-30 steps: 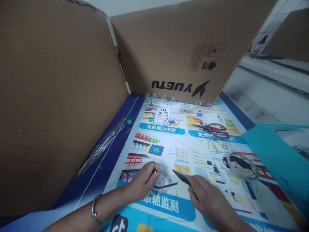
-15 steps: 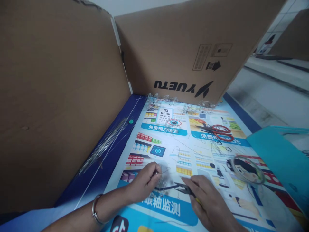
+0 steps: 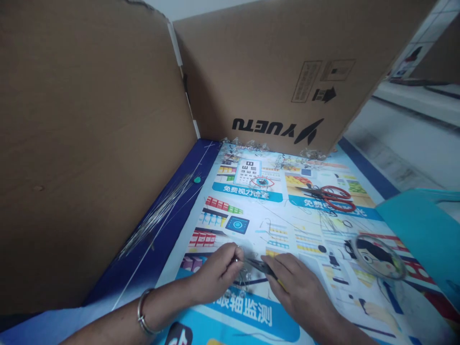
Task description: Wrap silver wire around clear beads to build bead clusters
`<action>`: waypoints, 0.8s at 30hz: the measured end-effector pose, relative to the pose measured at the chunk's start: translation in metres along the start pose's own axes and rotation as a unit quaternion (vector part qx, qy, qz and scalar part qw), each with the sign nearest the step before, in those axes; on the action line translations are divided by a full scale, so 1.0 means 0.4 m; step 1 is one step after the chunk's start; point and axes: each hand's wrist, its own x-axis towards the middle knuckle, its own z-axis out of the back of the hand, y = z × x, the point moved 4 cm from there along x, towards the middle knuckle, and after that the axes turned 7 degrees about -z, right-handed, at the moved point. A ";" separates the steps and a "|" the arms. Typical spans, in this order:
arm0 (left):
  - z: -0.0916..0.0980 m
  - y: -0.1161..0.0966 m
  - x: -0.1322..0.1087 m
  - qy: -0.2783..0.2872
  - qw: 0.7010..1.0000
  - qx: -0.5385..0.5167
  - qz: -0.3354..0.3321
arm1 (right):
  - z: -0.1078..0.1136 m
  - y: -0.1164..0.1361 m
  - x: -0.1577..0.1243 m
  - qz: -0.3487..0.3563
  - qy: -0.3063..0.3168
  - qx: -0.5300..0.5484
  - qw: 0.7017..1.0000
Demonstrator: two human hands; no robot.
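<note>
My left hand (image 3: 217, 269) is closed in a pinch on a bent wire piece (image 3: 244, 279), whose thin shiny loops hang out below the fingers. A metal bracelet (image 3: 142, 311) circles that wrist. Around the handles of needle-nose pliers (image 3: 265, 267), dark with a bit of yellow showing, my right hand (image 3: 302, 285) is wrapped. The pliers' tips point left and reach the wire right beside my left fingertips. Whether the jaws grip the wire is too small to tell.
Red-handled scissors (image 3: 338, 198) lie at right, above a clear ring-shaped roll (image 3: 381, 257). Straight wires (image 3: 158, 215) lie at left near a green lump (image 3: 197, 179). Several bent wire pieces (image 3: 251, 144) line the foot of the cardboard wall (image 3: 273, 72). A turquoise box (image 3: 420, 220) stands at right.
My right hand has moved the pliers left and up, bringing their tips to the wire at my left fingers. The left hand has barely moved. The view has shifted slightly.
</note>
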 end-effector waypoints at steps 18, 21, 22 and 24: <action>-0.001 -0.007 -0.004 0.034 0.994 0.099 -0.043 | 0.010 0.019 0.003 0.020 -0.023 -0.019 0.999; 0.001 -0.010 -0.003 0.044 0.993 0.096 -0.050 | 0.011 0.019 0.002 0.014 -0.022 -0.015 1.000; 0.002 -0.012 -0.002 0.046 0.993 0.090 -0.053 | 0.011 0.018 0.001 0.010 -0.021 -0.014 1.000; 0.005 -0.017 -0.001 0.051 0.994 0.078 -0.059 | 0.011 0.018 0.000 0.006 -0.022 -0.011 1.000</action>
